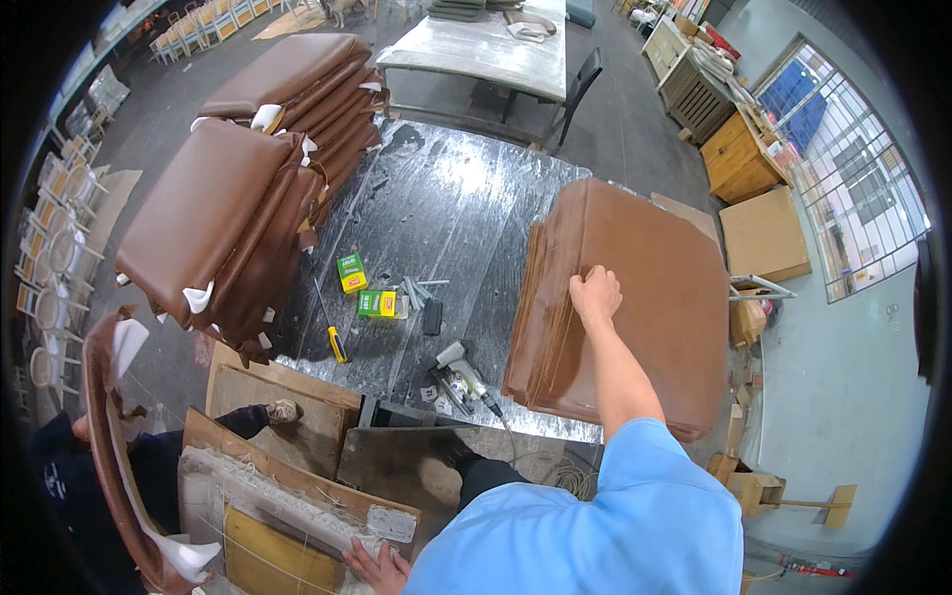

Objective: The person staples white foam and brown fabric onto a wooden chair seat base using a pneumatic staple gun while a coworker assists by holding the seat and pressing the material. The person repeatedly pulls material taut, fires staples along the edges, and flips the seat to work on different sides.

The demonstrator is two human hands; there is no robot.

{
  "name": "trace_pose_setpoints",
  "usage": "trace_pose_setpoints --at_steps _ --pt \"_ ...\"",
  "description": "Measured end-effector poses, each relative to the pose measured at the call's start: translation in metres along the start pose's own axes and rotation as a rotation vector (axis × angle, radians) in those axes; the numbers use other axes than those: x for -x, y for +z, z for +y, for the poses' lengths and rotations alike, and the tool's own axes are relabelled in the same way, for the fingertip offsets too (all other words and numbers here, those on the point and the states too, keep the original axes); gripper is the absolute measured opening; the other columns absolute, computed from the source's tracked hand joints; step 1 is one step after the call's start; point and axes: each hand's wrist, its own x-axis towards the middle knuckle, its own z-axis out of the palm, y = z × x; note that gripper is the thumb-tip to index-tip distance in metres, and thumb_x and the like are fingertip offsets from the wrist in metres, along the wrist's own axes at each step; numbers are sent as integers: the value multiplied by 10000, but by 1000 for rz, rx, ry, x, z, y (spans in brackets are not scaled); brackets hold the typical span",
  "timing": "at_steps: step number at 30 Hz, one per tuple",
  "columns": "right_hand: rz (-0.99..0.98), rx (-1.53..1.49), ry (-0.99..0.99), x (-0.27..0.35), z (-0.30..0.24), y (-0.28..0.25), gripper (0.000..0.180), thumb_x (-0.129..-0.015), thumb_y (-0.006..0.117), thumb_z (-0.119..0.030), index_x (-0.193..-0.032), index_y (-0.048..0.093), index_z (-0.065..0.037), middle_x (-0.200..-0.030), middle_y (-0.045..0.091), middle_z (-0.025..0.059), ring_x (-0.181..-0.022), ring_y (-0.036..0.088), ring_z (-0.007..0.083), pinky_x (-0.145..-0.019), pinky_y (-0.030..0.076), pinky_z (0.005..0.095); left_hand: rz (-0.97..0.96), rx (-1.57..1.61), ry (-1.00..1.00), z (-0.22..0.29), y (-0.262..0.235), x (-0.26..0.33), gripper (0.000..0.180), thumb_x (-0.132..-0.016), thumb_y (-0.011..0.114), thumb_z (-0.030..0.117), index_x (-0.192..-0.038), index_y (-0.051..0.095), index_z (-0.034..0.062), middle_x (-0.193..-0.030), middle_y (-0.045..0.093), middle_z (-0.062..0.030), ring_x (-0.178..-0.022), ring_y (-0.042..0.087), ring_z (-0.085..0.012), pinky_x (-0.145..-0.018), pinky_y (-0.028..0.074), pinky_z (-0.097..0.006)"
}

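My right hand (598, 295) is closed at the left edge of the top brown leather cover (654, 337), which lies on a thick stack at the right of the table. Its curled fingertips are partly hidden, and they seem to pinch the cover's edge. Low in the view, my left hand (377, 567) rests with fingers spread on the edge of a panel (288, 501) with pale padding and a wooden border. The panel leans beside my body. A grey air stapler (461, 367) with a hose lies on the table between the stack and several small things.
Brown padded seats (198, 208) are piled at the table's left. A yellow-handled screwdriver (337, 345), a green-yellow box (377, 303), staple strips (416, 291) and a black block (432, 317) lie mid-table. Another person in dark clothing (64, 466) stands at left behind a brown cover (109, 446) with white foam.
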Motion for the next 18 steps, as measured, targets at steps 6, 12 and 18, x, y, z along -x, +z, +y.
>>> trace_pose_setpoints --at_steps 6,12,18 --pt "18 11 14 -13 3 9 319 -942 712 -336 -1125 774 -82 -1271 729 170 -1239 680 396 -1048 521 587 -8 79 -47 7 -5 0 286 -1025 726 339 -1231 826 167 -1695 449 -306 -1560 331 -646 -1255 319 -763" --pt "-114 -122 104 -28 8 0 253 -929 691 -268 -1099 784 -106 -1308 770 170 -1220 729 365 -1039 557 518 -19 130 -103 13 -5 0 295 -998 739 329 -1235 809 170 -1687 450 -315 -1560 329 -647 -1247 308 -784" --pt "-171 -113 -241 -40 18 -14 464 -914 690 -165 -1376 655 -147 -1350 763 183 -1243 723 402 -1068 554 527 37 161 -48 8 -4 -5 271 -975 759 305 -1190 826 155 -1651 486 -326 -1511 384 -668 -1220 326 -805"
